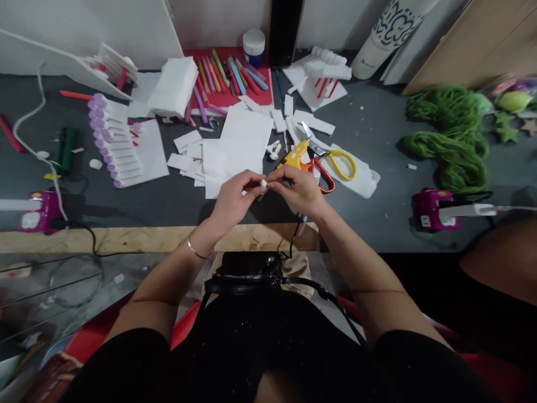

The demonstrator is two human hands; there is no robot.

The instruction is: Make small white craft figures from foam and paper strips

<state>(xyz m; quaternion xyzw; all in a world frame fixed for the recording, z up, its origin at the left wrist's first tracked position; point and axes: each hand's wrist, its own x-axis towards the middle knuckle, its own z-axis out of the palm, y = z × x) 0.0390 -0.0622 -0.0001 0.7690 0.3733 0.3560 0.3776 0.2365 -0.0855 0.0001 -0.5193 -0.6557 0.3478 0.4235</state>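
Between the fingertips of both hands is a small white piece (263, 183), its exact kind too small to make out. My left hand (235, 196) pinches it from the left and my right hand (300, 187) from the right, just above the table's front part. White sheets (239, 140) lie beyond my left hand, with small white cut rectangles (187, 154) beside them. Close to my right hand are a yellow glue gun (296, 155), scissors with yellow handles (342, 163) and a red-handled tool (325, 178), partly hidden.
Colored markers (226, 75) lie on a red sheet at the back. A white model with red posts (325, 78) stands back right, a purple-tipped white model (115, 140) at left. Green yarn (448, 129) and purple power sockets (436, 210) sit right. A person's arm (503, 263) shows beside me.
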